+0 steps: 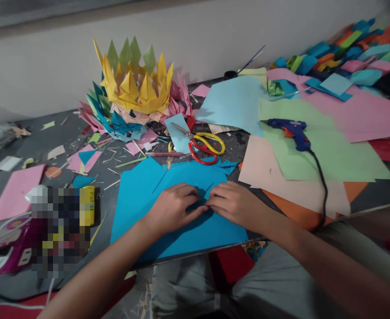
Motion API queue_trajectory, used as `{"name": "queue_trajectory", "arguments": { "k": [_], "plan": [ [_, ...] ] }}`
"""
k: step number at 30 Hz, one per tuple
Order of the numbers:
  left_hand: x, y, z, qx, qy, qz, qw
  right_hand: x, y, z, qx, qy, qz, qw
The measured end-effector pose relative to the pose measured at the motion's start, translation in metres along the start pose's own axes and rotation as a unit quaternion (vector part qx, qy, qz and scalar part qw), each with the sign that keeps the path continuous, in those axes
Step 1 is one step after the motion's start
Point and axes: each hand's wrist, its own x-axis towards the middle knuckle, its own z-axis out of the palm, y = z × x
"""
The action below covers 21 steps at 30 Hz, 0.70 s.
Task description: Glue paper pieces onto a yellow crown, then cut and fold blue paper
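Blue paper [138, 208] lies at the table's front edge, under both hands. My left hand [178, 207] and my right hand [229, 204] are over its middle, with fingertips almost meeting. Both hands have bent fingers pressed toward a small blue piece between them, whose shape is mostly hidden. Scissors [204, 155] with one red and one yellow handle rest just beyond the paper's back edge, blades pointing to the back left. A blue glue gun [299, 132] lies on light green paper [341, 153] to the right.
A folded-paper piece with yellow points [144, 91] stands at the back. Pink paper [17, 192] and a purple object [10, 250] lie at left. The glue gun's black cord [321, 181] runs toward the front edge. Many coloured folded pieces [350, 53] are heaped at back right.
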Motion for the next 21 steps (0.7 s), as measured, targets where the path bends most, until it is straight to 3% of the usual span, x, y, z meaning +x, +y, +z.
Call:
{"name": "queue_trajectory", "arguments": {
  "k": [4, 9, 15, 21],
  "plan": [
    [0.002, -0.005, 0.007, -0.055, 0.029, -0.012, 0.998, -0.003, 0.014, -0.005, 0.053, -0.025, 0.001, 0.998],
    [0.002, -0.010, 0.017, -0.092, 0.040, -0.035, 0.994, -0.002, 0.020, -0.010, 0.162, -0.059, 0.091, 0.981],
    [0.002, -0.015, 0.018, -0.129, 0.059, -0.018, 0.990, 0.004, 0.014, 0.002, 0.207, 0.008, 0.220, 0.953],
    [0.002, -0.014, 0.016, -0.131, 0.052, -0.010, 0.990, 0.008, 0.010, 0.009, 0.164, 0.033, 0.273, 0.947]
  ]
}}
